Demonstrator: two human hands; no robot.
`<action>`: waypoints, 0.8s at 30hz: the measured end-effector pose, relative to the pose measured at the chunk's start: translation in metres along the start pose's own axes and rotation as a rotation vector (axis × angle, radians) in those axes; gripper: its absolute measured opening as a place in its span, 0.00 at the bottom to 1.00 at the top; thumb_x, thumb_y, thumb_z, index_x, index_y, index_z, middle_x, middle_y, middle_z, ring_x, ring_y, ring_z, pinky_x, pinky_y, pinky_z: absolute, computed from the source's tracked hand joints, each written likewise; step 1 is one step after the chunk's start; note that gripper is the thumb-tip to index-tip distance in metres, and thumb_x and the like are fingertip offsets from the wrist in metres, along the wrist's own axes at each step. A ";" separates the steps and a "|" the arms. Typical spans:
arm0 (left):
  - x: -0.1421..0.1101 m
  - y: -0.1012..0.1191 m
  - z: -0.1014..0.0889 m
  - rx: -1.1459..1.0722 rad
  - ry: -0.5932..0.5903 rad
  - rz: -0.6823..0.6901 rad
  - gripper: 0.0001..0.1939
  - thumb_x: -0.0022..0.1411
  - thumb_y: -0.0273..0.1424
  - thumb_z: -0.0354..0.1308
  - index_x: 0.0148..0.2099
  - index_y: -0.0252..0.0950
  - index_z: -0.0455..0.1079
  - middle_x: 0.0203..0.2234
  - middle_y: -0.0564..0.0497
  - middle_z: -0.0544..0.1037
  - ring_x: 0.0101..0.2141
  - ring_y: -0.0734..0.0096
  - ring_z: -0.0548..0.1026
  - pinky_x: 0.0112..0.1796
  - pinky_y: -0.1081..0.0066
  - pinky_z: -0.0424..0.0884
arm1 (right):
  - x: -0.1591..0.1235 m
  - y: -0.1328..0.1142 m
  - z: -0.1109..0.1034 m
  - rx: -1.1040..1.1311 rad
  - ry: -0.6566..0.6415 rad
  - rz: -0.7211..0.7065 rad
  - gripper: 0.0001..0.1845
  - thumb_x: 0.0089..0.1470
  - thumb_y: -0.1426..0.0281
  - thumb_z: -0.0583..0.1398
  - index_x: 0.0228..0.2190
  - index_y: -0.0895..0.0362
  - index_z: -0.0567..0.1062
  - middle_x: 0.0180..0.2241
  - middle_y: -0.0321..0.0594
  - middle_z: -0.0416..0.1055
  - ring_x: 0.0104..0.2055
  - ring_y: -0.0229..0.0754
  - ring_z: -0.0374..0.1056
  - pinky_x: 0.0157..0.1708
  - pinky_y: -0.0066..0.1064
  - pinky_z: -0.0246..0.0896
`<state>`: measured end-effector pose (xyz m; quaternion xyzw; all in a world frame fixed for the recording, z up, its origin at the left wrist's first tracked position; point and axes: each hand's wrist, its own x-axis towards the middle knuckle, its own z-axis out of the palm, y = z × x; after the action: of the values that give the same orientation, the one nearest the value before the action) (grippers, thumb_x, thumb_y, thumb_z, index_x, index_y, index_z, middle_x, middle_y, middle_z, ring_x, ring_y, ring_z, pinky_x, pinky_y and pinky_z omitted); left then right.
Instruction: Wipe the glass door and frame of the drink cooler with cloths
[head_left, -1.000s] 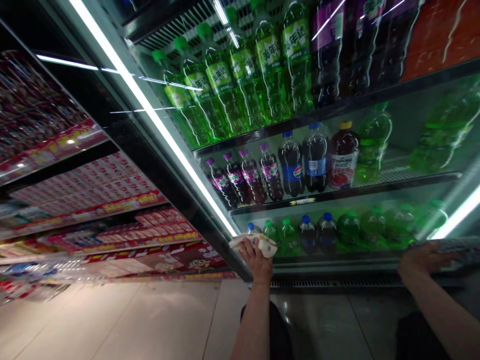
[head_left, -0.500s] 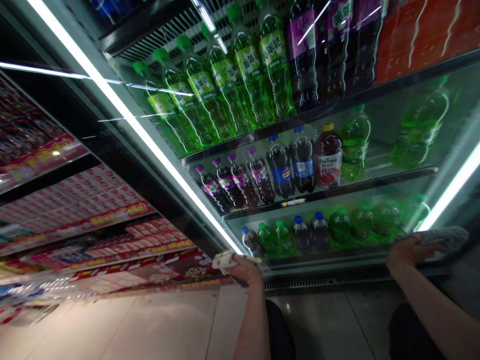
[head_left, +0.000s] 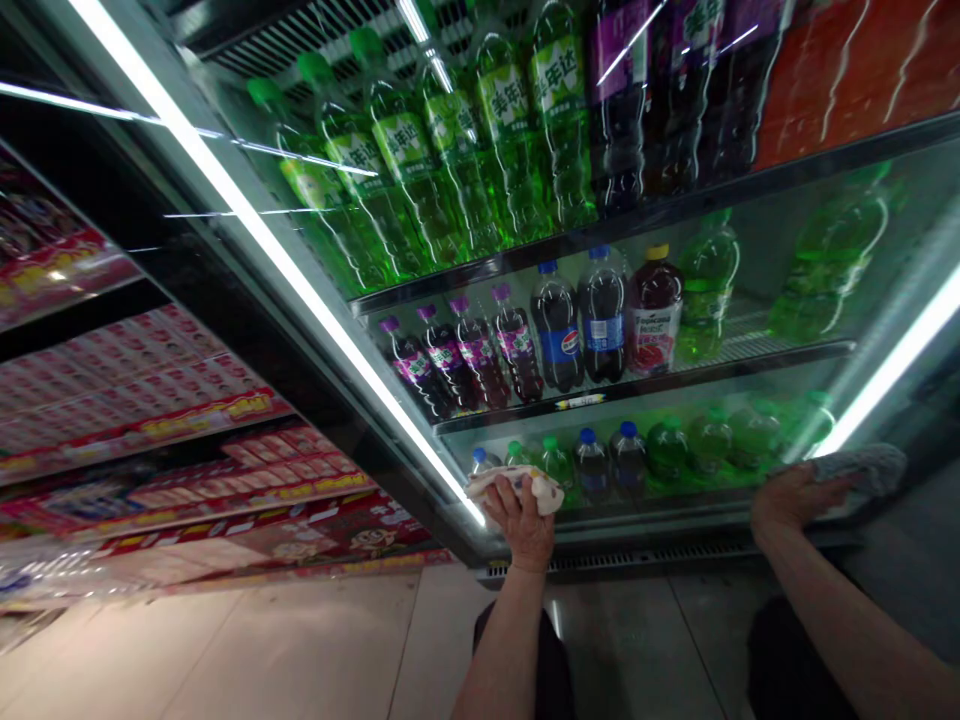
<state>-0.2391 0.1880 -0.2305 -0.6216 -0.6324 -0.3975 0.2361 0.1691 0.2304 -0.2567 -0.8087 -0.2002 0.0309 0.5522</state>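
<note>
My left hand (head_left: 527,528) presses a white patterned cloth (head_left: 551,492) to the lower left of a drinks fridge's glass door, its fingers bent over the fabric. Behind the cloth, several small bottles on the bottom shelf are partly covered. At the lower right edge of the door, my right hand (head_left: 793,497) holds a grey cloth (head_left: 874,470), bunched around its fingers. Light streaks are reflected across the glass in front of the green soda bottles (head_left: 405,165) on the upper shelf.
A cola bottle (head_left: 556,325) and a red juice bottle (head_left: 655,310) stand on the middle shelf. To the left run store shelves (head_left: 187,440) of packaged goods. A vent grille (head_left: 600,562) lies under the door, above the tiled floor (head_left: 300,640). My knees are below my arms.
My left hand has moved right and slightly up with the white cloth, from the door's left edge onto the glass. My right hand shifts a little left in the view with the grey cloth.
</note>
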 end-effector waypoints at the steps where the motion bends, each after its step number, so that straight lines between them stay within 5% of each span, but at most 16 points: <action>1: -0.002 0.001 0.001 -0.001 -0.024 0.036 0.24 0.61 0.40 0.62 0.58 0.38 0.74 0.63 0.30 0.67 0.69 0.35 0.53 0.63 0.29 0.50 | -0.003 -0.004 -0.001 0.000 0.017 -0.007 0.43 0.63 0.61 0.44 0.69 0.74 0.40 0.68 0.74 0.42 0.73 0.65 0.42 0.70 0.47 0.40; 4: -0.005 0.001 0.004 -0.027 -0.079 0.114 0.22 0.60 0.38 0.63 0.57 0.43 0.75 0.60 0.34 0.71 0.65 0.37 0.61 0.63 0.30 0.49 | -0.016 -0.014 -0.002 0.000 0.027 -0.189 0.45 0.62 0.58 0.49 0.70 0.72 0.44 0.70 0.69 0.39 0.74 0.63 0.37 0.72 0.51 0.35; 8: -0.004 -0.003 0.005 -0.031 -0.052 0.164 0.22 0.59 0.35 0.64 0.57 0.46 0.76 0.59 0.36 0.73 0.64 0.39 0.63 0.63 0.30 0.47 | -0.046 -0.021 0.000 -0.026 -0.005 -0.602 0.44 0.61 0.52 0.51 0.68 0.68 0.52 0.71 0.68 0.37 0.73 0.67 0.37 0.67 0.66 0.41; 14: -0.002 0.012 -0.004 0.057 -0.139 0.329 0.24 0.59 0.35 0.62 0.59 0.51 0.74 0.59 0.41 0.75 0.59 0.46 0.69 0.66 0.38 0.46 | -0.096 -0.030 -0.005 -0.060 -0.170 -1.022 0.18 0.55 0.61 0.62 0.47 0.51 0.79 0.65 0.50 0.53 0.71 0.68 0.40 0.63 0.67 0.46; 19: 0.004 0.033 -0.015 0.038 -0.227 0.679 0.30 0.59 0.30 0.59 0.63 0.53 0.68 0.60 0.47 0.75 0.57 0.54 0.69 0.66 0.46 0.47 | -0.121 -0.043 -0.016 -0.038 -0.332 -1.420 0.28 0.53 0.75 0.60 0.50 0.33 0.77 0.56 0.35 0.68 0.67 0.52 0.49 0.67 0.60 0.40; 24: 0.009 0.032 -0.018 0.046 -0.255 0.786 0.27 0.60 0.29 0.57 0.61 0.53 0.71 0.63 0.51 0.72 0.58 0.58 0.67 0.65 0.48 0.50 | -0.111 -0.047 -0.016 -0.016 -0.326 -1.610 0.30 0.55 0.75 0.61 0.54 0.34 0.75 0.55 0.32 0.72 0.66 0.47 0.53 0.71 0.54 0.33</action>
<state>-0.2119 0.1764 -0.2067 -0.8545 -0.3799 -0.1827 0.3034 0.0576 0.1912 -0.2267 -0.4066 -0.7972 -0.2592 0.3633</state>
